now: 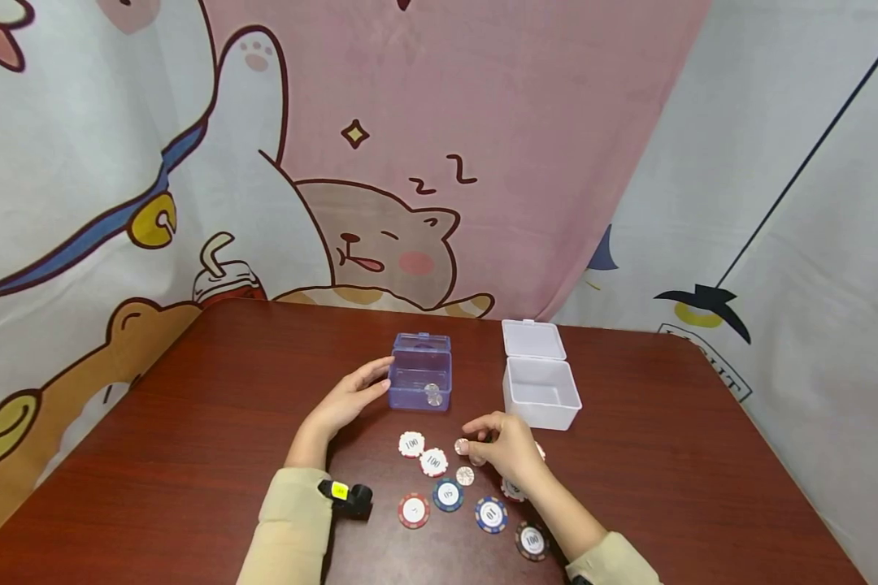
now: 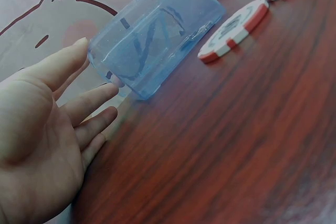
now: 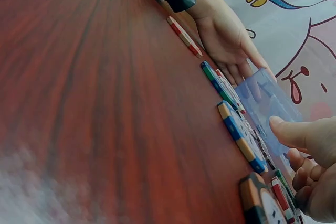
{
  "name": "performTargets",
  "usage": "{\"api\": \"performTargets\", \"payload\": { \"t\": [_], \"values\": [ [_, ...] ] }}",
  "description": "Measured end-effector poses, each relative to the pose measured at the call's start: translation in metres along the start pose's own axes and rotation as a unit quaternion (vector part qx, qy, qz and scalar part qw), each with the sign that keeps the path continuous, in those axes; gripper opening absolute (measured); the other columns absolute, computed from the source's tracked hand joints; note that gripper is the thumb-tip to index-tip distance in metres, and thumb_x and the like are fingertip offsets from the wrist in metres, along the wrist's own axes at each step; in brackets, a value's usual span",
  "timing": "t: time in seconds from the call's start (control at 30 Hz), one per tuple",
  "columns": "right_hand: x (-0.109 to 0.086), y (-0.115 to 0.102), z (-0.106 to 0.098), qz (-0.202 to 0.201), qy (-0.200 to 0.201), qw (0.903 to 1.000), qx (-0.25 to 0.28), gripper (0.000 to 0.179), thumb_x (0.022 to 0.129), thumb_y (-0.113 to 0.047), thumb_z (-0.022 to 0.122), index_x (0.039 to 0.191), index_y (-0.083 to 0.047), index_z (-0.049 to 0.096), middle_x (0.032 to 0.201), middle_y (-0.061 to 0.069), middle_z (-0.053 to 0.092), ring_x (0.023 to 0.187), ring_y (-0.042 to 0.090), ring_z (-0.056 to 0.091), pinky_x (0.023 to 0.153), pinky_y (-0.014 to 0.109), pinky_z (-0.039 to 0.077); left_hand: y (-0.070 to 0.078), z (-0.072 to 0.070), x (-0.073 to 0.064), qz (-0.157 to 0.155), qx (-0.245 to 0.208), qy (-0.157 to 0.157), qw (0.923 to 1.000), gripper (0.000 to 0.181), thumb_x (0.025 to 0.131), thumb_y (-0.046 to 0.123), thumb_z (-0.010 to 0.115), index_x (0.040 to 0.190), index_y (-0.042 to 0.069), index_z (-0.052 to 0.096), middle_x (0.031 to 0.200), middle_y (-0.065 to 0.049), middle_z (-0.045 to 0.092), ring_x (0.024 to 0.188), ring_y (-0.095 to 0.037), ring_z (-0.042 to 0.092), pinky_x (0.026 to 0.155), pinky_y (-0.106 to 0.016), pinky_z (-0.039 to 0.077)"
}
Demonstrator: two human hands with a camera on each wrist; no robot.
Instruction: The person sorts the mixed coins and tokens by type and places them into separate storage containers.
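My left hand (image 1: 346,400) rests its fingertips against the left side of a clear blue plastic box (image 1: 420,401), whose lid stands open at the back. Its fingers are fairly straight, with the thumb at the box's edge (image 2: 157,40). Two silver coins (image 1: 433,395) lie inside the box. In front of it, my right hand (image 1: 510,449) pinches a silver coin (image 1: 461,446) at the thumb tip; the index fingertip is partly hidden. Another coin (image 1: 464,476) lies on the table, and one more is partly covered by that hand.
Several poker chips lie in front of the box, among them a white chip (image 1: 411,444), a red chip (image 1: 413,510), a blue chip (image 1: 491,514) and a black chip (image 1: 532,540). A white box (image 1: 543,413) with its lid open stands right of the blue one on the brown table (image 1: 212,422).
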State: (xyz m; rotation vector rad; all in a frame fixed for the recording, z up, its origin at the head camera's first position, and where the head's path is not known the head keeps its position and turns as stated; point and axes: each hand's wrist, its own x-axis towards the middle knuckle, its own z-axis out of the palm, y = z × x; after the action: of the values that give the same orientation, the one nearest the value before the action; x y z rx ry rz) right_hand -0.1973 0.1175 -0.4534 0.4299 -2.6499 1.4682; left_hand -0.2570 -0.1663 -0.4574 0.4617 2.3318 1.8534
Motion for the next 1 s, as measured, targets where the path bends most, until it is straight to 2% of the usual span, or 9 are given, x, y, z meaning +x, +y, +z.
{"api": "performTargets", "payload": {
  "t": [0.33,0.53,0.8,1.0],
  "values": [
    [-0.0008,0.0038,0.0025,-0.022,0.003,0.9982,-0.057,0.018,0.068,-0.010,0.086,0.083,-0.008,0.076,0.069,-0.004,0.055,0.063,0.009,0.049,0.056,0.025,0.041,0.0025,0.0004,0.0003,0.000,-0.001,-0.005,1.0000,0.049,0.099,0.012,0.053,0.145,0.005,0.039,0.145,-0.019,0.041,0.134,-0.030,0.035,0.107,-0.052,0.025],
    [-0.0012,0.0034,0.0040,-0.021,0.000,0.9961,-0.086,0.014,0.069,-0.013,0.085,0.079,-0.011,0.075,0.069,-0.007,0.053,0.066,0.010,0.049,0.060,0.026,0.040,0.0039,0.0001,-0.0002,0.000,-0.010,-0.008,0.9999,0.051,0.098,0.014,0.054,0.146,0.005,0.038,0.145,-0.023,0.038,0.135,-0.034,0.033,0.107,-0.054,0.023],
    [-0.0017,0.0021,0.0036,-0.026,-0.009,0.9949,-0.097,0.013,0.072,-0.014,0.084,0.078,-0.013,0.073,0.069,-0.007,0.052,0.067,0.010,0.047,0.061,0.027,0.040,0.0015,0.0013,0.0014,-0.002,0.004,0.000,1.0000,0.049,0.099,0.012,0.053,0.145,0.007,0.039,0.144,-0.018,0.043,0.133,-0.029,0.036,0.107,-0.052,0.025],
    [-0.0019,0.0020,0.0043,-0.030,-0.015,0.9939,-0.105,0.013,0.072,-0.013,0.083,0.078,-0.012,0.071,0.070,-0.006,0.051,0.067,0.010,0.047,0.061,0.027,0.039,0.0009,0.0008,0.0013,-0.001,-0.002,0.000,1.0000,0.049,0.099,0.011,0.053,0.145,0.007,0.039,0.144,-0.019,0.041,0.134,-0.030,0.035,0.107,-0.052,0.025]
  ]
}}
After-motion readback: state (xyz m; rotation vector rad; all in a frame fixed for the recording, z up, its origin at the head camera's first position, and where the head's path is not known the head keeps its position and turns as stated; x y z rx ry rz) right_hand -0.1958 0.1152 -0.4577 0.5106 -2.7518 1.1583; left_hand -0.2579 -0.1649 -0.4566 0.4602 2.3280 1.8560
